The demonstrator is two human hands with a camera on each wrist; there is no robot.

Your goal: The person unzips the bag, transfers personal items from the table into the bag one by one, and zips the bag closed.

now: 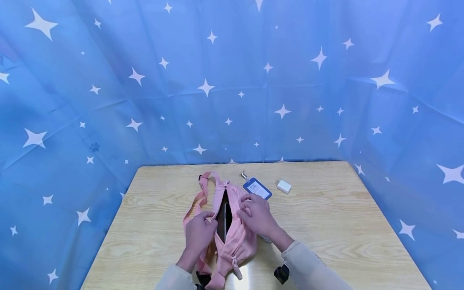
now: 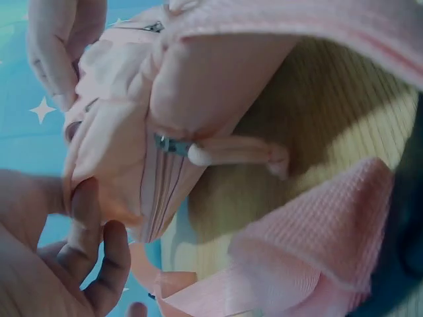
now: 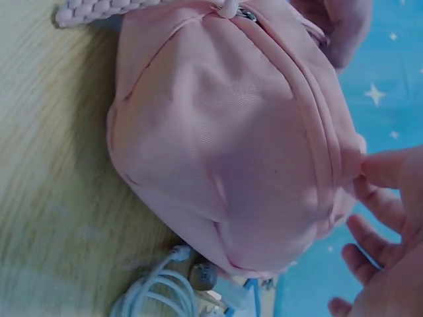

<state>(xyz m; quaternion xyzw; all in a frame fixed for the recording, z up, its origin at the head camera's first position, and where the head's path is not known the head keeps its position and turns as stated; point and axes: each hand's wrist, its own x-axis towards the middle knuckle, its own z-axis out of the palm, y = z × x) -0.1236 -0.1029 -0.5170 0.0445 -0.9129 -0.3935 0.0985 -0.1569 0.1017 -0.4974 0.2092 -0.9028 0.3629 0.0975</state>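
A pink sling bag [image 1: 241,241] stands on the table with its zipped top spread wide. My left hand [image 1: 200,233] pinches the left edge of the opening between thumb and fingers. On the opposite edge, my right hand [image 1: 258,214] pinches the fabric, its other fingers loosely bent. Inside the gap shows a dark, flat thing with a pale edge [image 1: 227,219], mostly hidden by the bag. The left wrist view shows the zipper pull [image 2: 173,144] on the bag's side. A braided pull [image 3: 99,10] hangs at the bag's near end.
Beyond the right hand lies a blue ID card holder [image 1: 258,188] with a metal clip. A white charger plug [image 1: 284,186] sits to its right. A coiled white cable [image 3: 155,294] rests beside the bag. The pink strap [image 1: 198,201] trails along the left.
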